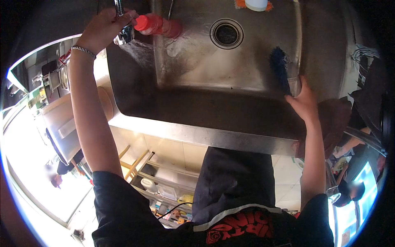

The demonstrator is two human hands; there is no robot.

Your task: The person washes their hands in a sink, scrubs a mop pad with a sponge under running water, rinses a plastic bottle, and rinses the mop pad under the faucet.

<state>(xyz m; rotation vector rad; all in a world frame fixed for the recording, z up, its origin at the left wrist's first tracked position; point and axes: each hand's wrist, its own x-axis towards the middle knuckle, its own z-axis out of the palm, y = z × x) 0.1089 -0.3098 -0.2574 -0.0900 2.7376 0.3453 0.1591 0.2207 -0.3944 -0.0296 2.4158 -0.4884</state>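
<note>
The left grip (106, 29) clasps the running faucet (123, 37), the right grip (303, 101) a blue brush (279, 64); rinsing the sink (205, 74) seems underway, unfinished.

Left arm (92, 119) stretched forward — left hand (108, 28) curled closed; right arm (314, 154) reaching less far — right hand (305, 103) clasped.

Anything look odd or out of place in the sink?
One thing: the red bottle looks tipped over in the sink, cap pointing toward the left hand, beside the spraying water. Bottles usually stand upright; I can't tell whether it leaks.
</note>
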